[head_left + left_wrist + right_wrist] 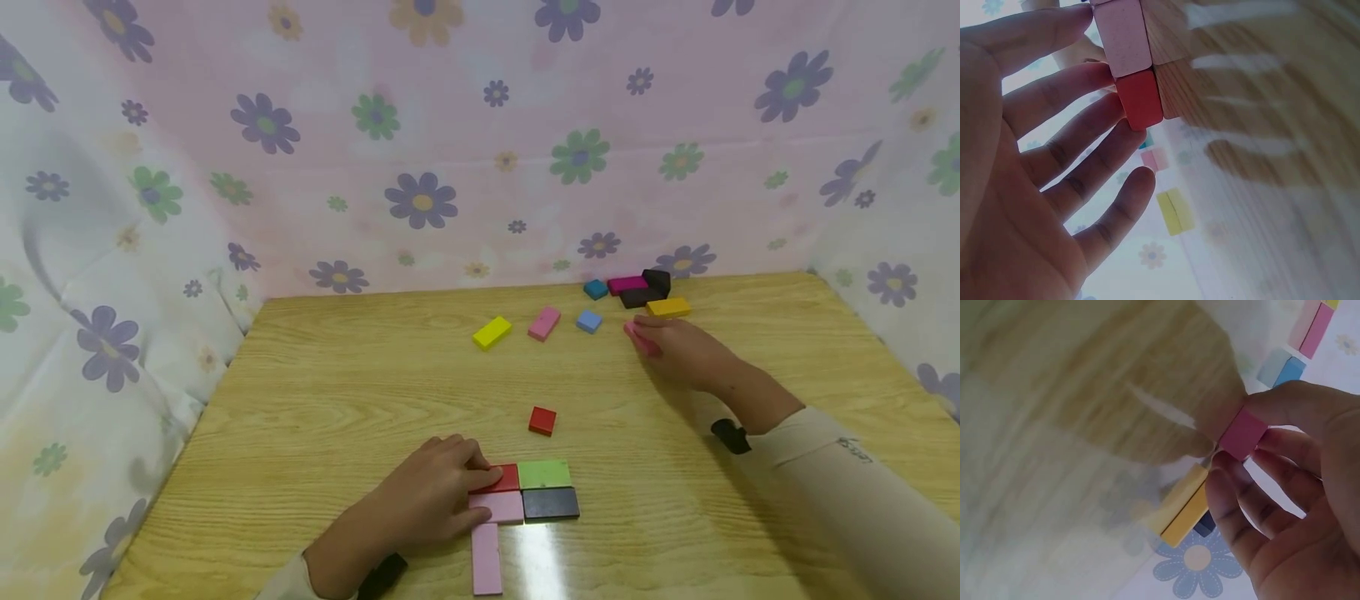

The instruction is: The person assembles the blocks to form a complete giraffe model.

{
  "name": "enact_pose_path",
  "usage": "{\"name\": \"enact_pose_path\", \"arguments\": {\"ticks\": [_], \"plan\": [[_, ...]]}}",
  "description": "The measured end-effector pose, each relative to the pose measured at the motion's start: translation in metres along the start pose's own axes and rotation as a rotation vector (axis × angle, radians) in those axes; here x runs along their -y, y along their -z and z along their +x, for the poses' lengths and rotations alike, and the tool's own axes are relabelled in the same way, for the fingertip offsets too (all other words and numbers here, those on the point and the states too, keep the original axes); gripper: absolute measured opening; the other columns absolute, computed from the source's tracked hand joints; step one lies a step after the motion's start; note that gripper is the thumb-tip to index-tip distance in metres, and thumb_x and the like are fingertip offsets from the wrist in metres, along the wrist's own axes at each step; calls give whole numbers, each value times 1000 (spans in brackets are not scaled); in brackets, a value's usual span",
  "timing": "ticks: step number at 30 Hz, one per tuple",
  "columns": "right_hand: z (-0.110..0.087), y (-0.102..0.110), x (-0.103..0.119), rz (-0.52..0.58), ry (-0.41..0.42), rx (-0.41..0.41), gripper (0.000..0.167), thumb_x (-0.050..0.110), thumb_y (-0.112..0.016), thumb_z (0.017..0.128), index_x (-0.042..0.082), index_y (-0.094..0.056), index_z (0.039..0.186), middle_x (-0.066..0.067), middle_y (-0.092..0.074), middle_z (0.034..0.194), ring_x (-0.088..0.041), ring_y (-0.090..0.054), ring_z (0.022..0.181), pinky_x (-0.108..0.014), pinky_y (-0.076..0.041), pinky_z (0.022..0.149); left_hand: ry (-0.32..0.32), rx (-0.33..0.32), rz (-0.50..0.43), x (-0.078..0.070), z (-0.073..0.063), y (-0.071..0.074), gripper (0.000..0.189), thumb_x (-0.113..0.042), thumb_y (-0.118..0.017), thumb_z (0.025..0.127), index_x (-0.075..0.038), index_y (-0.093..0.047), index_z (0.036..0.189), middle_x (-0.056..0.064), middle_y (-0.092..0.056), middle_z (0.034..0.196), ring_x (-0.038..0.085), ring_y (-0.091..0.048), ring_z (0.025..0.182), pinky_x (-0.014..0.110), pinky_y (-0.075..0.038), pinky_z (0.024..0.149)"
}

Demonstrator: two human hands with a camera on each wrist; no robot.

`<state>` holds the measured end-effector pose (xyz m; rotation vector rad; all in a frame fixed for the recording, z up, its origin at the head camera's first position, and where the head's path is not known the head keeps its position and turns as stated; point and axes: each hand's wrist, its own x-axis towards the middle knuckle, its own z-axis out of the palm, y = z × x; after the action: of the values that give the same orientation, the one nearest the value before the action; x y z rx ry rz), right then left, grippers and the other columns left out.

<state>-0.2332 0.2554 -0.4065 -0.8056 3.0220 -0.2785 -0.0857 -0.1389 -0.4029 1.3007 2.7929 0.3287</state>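
Observation:
My left hand [427, 492] rests against the left side of a flat group of blocks, its fairly straight fingertips touching a red block [1139, 100] and a light pink block [1124, 39]. Beside these lie a light green block [544, 474] and a dark grey block [551, 503]. Another light pink block [486, 560] extends toward me below the group. Farther back on the right, my right hand [686, 354] pinches a deep pink block [1243, 433] between thumb and fingers. Just beyond that hand is an orange-yellow block [668, 307].
A small red block [542, 421] lies mid-table. Behind it are a yellow block [492, 333], a pink block [544, 323] and a light blue block [589, 321]. Teal [596, 289], magenta [627, 286] and black blocks [643, 297] sit near the flowered back cloth [465, 150].

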Motion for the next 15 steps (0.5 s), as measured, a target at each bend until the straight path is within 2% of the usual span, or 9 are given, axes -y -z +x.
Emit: {"name": "enact_pose_path", "arguments": {"ticks": [2,5,15], "plan": [[0,1,0,-1,-2,29,46,4,-60,96,-11,-52,138,-34,-52,140,-54,-55,120,-57,-52,91,-3,-3,0,0,0,0,41,-35,-73,90,-20,-71,128,-8,-64,111,8,-56,102,33,-49,95],[-1,2,1,11,-4,46,48,4,-62,94,-11,-52,138,-34,-52,140,-54,-52,124,-59,-50,95,-4,-7,-1,0,0,-1,41,-35,-73,90,-20,-71,128,-8,-64,111,8,-56,103,33,-49,96],[-5,5,5,73,-40,53,51,5,-68,92,-9,-52,139,-32,-55,136,-49,-56,121,-56,-52,93,-7,-6,-6,1,0,-2,42,-35,-73,90,-19,-70,128,-8,-64,112,7,-56,103,34,-49,95]]}}
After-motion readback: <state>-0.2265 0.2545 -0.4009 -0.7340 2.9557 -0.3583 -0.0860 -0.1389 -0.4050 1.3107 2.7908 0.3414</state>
